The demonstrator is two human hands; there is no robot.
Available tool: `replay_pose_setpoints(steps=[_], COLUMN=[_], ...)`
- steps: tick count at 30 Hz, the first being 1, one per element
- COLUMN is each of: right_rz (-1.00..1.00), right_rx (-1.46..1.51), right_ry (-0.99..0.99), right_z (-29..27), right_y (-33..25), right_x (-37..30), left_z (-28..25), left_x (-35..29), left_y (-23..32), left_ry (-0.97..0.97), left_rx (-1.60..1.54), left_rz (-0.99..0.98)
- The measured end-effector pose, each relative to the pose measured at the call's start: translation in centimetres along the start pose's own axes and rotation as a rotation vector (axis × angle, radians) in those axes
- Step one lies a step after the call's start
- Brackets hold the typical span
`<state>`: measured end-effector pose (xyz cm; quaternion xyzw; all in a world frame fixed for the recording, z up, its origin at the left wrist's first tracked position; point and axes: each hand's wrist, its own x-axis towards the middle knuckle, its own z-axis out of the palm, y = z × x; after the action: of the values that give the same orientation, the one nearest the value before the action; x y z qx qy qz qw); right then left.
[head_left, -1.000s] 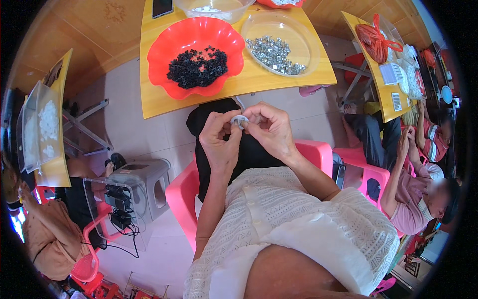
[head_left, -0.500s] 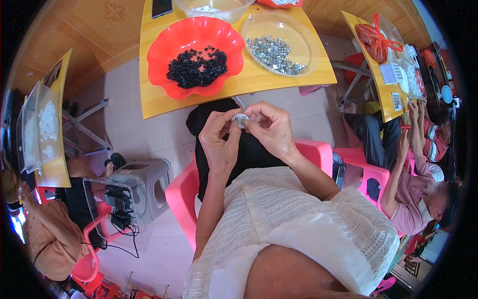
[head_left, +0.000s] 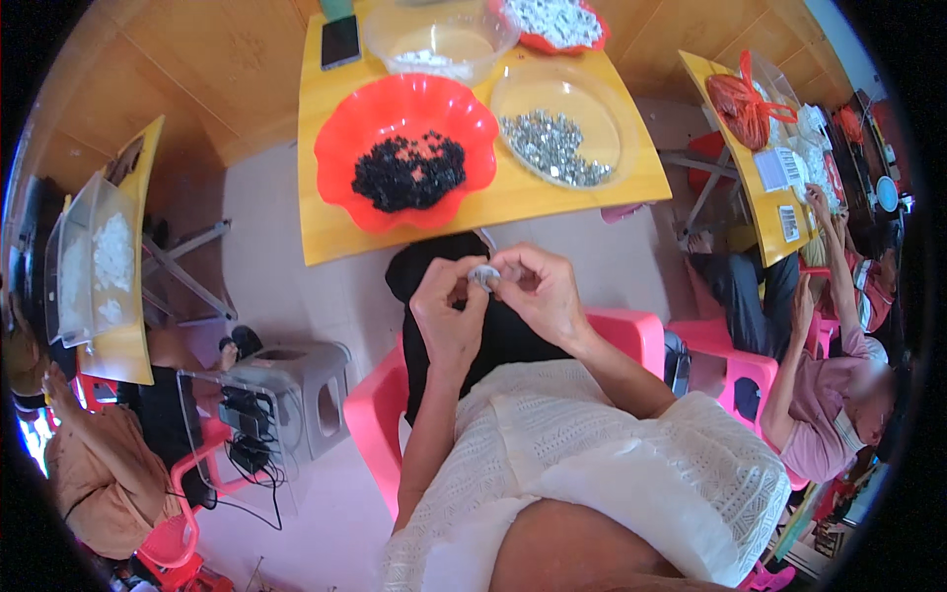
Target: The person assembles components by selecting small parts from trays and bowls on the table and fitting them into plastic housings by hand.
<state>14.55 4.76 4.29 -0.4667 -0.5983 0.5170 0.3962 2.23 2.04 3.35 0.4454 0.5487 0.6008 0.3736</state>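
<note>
Evidently, both hands come together in front of the person, above the dark trousers [head_left: 434,261], at the near side of the worktop [head_left: 321,222]. From my remote seat I see the left hand [head_left: 446,311] and the right hand [head_left: 543,301] pinched narrow, both holding one small round piece [head_left: 483,277] between thumbs and fingertips. I think the piece is too small for a full grip, so the fingertips give the finer control; what lies exactly under them I cannot tell.

On the worktop, the scalloped red bowl [head_left: 424,97] with black pieces [head_left: 404,178] stands at left near, and the round clear tray [head_left: 597,113] with silvery pieces [head_left: 552,148] at right. Probably they are put there for easy reach, and kept apart so that the two kinds do not mix. Farther stand a clear bowl [head_left: 473,35] with white pieces inside and a red dish [head_left: 604,41], well filled; a phone [head_left: 341,41] lies at far left.

The worktop is yellow, wood-like, before a wooden wall [head_left: 237,59]. At left I notice a grey stool [head_left: 321,395]; at right, a seated co-worker [head_left: 814,414] near another table [head_left: 779,247].
</note>
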Motion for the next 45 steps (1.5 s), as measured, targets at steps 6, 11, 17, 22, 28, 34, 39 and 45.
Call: replay_pose_setpoints(steps=[6,11,17,22,28,34,39,45], right_rz=[0.002,0.027,-0.213,-0.541,-0.607,-0.529,-0.549,-0.458], right_rx=[0.076,0.315,-0.152,-0.615,-1.064,-1.228,-1.226,-1.222], right_ry=[-0.051,-0.107,-0.056,-0.017,-0.214,-0.244,-0.3,-0.365], right_z=[0.4,1.3,0.7,0.5,2.6,3.9,3.7,3.5], right_y=[-0.3,-0.5,-2.4,-3.0,0.7,1.6,1.6,1.3], right_x=[0.2,1.0,5.0,14.9,23.1,24.3,24.0,23.6], left_z=[-0.4,-0.4,-1.7,-2.9,-3.7,-4.2,-4.1,-3.7], left_x=[-0.3,-0.4,-0.2,-0.8,-1.9,-2.5,-2.6,-2.8], left_y=[0.4,-0.2,-0.8,-0.8,-1.0,-1.3,-1.0,-1.1], left_ry=[0.001,0.104,0.192,0.23,0.247,0.25,0.239,0.218], left_rx=[-0.214,-0.492,-0.602,-0.586,-0.603,-0.621,-0.615,-0.611], left_rz=[-0.174,-0.229,-0.305,-0.337,-0.32,-0.339,-0.342,-0.37])
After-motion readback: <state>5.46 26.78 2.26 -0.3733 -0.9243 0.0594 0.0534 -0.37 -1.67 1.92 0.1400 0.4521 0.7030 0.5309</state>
